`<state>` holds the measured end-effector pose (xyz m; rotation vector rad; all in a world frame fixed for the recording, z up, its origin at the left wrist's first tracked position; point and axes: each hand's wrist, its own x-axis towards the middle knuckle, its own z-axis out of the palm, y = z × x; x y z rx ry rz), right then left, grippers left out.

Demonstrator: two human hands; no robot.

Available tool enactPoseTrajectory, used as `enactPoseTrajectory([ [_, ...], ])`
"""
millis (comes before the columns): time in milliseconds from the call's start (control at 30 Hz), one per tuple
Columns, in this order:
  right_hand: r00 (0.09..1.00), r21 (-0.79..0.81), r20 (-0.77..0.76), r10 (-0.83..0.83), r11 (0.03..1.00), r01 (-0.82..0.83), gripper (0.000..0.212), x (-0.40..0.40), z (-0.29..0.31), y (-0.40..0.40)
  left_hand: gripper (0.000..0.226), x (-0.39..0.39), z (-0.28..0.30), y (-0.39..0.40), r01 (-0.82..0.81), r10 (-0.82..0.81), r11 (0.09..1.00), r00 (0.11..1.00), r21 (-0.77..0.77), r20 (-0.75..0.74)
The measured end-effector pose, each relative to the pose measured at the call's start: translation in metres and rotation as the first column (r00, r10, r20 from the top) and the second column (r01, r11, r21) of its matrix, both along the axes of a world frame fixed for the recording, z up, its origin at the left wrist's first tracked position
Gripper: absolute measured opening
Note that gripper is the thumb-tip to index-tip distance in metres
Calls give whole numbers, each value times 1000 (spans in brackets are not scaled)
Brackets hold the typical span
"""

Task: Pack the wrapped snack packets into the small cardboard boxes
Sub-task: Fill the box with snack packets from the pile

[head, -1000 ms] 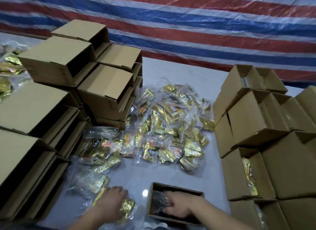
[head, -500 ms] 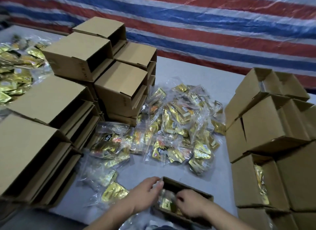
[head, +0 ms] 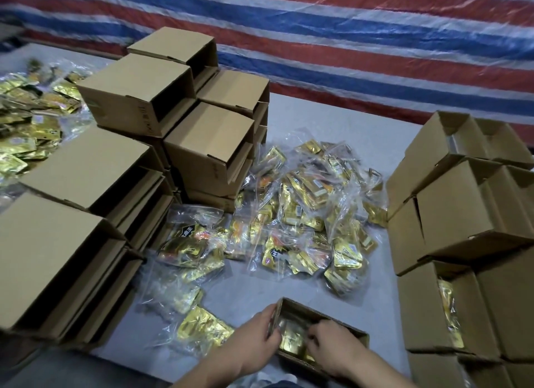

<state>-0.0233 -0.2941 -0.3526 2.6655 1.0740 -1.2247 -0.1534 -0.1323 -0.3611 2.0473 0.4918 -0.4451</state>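
Both hands are down at a small open brown cardboard box [head: 341, 327] sitting on the grey table [head: 361, 286] right in front of the person. The left hand [head: 254, 341] grips the box's left wall, fingers curled over its rim with the tips at the top corner. The right hand [head: 332, 344] is inside the box, fingers bent down onto a shiny gold foil snack packet in clear wrap [head: 291, 340] lying in the bottom; can't tell if it's actually pinching it or just pressing on it. Just left of the left fingers another gold packet in clear plastic [head: 202, 328] lies flat on the table. Beyond the fingertips, further up the table, is a big loose heap of the same gold wrapped packets [head: 303, 214]. Off to the left of the hands are stacks of empty brown cardboard boxes lying on their sides [head: 130, 162], and to the right of the right hand are stacked brown boxes with gold packets showing inside [head: 450, 309]. A red, white and blue striped tarp [head: 346, 41] hangs behind it all.
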Motion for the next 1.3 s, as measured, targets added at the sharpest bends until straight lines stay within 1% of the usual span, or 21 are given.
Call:
enactPoseTrajectory([
  [167,977,-105,-172,-127,988,110,40,-4,-15,5,53,1,5,2,11,-11,1000,1000,-22,9],
  [267,969,-135,-194,-154,982,130,44,-3,-18,5,60,-2,6,18,30,-31,999,999,-25,-33],
  [333,962,-123,-219,-161,983,136,49,-3,-12,5,59,-9,5,40,58,-53,996,995,61,-85],
  [367,958,-106,-232,-169,983,148,49,-2,-8,4,60,-14,1,53,144,-125,976,985,165,-122],
  [400,954,-81,-240,-179,983,164,47,-1,-2,4,64,-20,0,65,285,-240,913,954,291,-180],
  [433,952,-49,-243,-184,983,177,43,0,5,3,72,-24,-2,74,445,-364,805,892,391,-266],
  [500,953,13,-245,-177,983,186,39,2,19,-1,82,-35,-9,82,668,-501,568,744,480,-441],
  [567,954,71,-244,-174,978,197,37,3,35,-4,62,-37,-18,80,607,-551,424,762,672,-340],
  [600,954,102,-246,-173,974,203,36,3,43,-5,49,-36,-16,77,551,-546,413,787,725,-287],
  [633,954,133,-246,-173,969,210,35,4,50,-6,51,-35,-16,74,557,-531,404,789,726,-310],
  [700,950,183,-244,-194,953,242,31,5,61,-8,81,-31,-16,73,613,-508,456,774,645,-377],
  [733,946,207,-246,-212,942,265,29,6,65,-9,86,-30,-17,67,581,-497,432,791,689,-356],
  [767,941,234,-249,-231,928,290,26,8,68,-10,87,-29,-18,66,571,-495,426,796,701,-348],
  [800,934,262,-254,-250,912,316,25,9,70,-11,87,-29,-19,67,649,-481,459,756,606,-445],
  [900,918,341,-266,-294,862,375,21,15,76,-14,69,-27,-31,67,567,-378,545,823,618,-423],
  [967,898,378,-294,-326,824,423,17,20,81,-13,66,-20,-21,70,449,-320,605,893,658,-315],
  [1033,864,410,-348,-364,770,489,13,25,88,-9,71,-6,4,73,267,-211,713,964,648,-164],
  [1100,823,470,-404,-399,682,561,8,32,99,0,73,13,37,77,-11,-36,868,996,496,85],
  [1167,766,530,-493,-412,556,640,11,38,114,12,64,32,82,79,-173,103,954,956,243,274],
  [1233,706,553,-591,-390,441,707,32,44,133,25,55,51,126,78,-232,222,973,903,-19,369],
  [1300,643,549,-711,-284,347,760,67,49,157,38,51,71,166,73,-197,288,947,869,-252,403],
])
